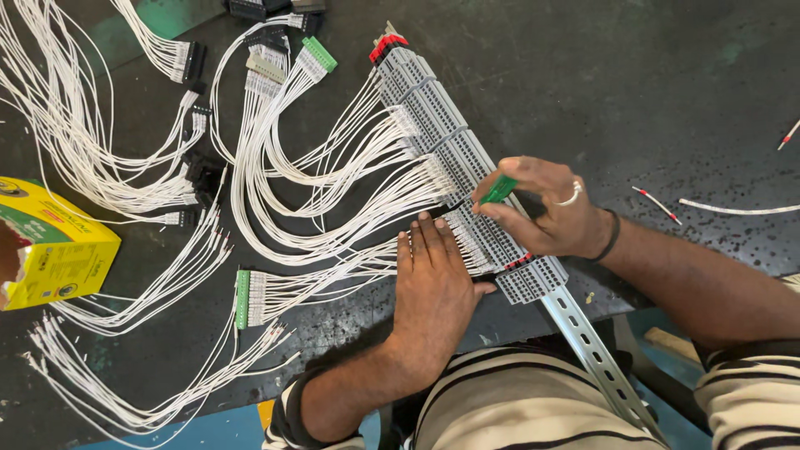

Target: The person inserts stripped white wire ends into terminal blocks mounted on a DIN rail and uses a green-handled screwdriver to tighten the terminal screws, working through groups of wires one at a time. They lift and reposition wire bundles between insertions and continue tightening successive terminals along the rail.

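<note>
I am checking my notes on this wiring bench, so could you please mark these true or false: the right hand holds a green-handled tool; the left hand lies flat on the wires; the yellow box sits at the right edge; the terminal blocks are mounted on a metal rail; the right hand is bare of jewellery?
1. The right hand holds a green-handled tool: true.
2. The left hand lies flat on the white wires: true.
3. The yellow box sits at the right edge: false, it is at the left edge.
4. The grey terminal blocks are mounted on a metal rail: true.
5. The right hand is bare of jewellery: false, it wears a ring.
</note>
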Available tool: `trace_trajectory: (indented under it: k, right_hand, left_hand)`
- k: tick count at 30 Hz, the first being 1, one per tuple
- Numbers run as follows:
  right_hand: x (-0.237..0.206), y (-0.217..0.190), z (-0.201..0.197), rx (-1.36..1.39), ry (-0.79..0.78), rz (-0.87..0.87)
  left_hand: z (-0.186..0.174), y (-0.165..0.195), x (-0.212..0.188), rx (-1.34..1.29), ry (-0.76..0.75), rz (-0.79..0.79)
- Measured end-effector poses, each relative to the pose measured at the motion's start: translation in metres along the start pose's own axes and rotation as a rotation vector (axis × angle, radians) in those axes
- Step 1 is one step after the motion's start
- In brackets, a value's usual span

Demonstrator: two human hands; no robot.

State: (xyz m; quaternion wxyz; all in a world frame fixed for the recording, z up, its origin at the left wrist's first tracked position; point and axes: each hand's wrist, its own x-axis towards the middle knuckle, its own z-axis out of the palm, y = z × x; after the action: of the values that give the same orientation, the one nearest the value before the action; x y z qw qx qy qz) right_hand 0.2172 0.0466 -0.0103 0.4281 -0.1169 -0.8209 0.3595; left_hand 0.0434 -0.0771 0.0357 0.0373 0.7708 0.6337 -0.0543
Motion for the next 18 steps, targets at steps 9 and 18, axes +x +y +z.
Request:
trace_trajectory:
  k: [9, 18]
  right_hand:
    - [-0.0022, 0.0020, 0.0025, 0.036, 0.028, 0.028]
    - [-0.0035, 0.0017, -0.0001, 0.148, 0.041, 0.047]
  left_hand:
    - [-0.0003, -0.0001, -0.0002, -0.003, 0.014, 0.006]
    - [-0.0002, -0.0014, -0.0004, 0.020, 0.002, 0.027]
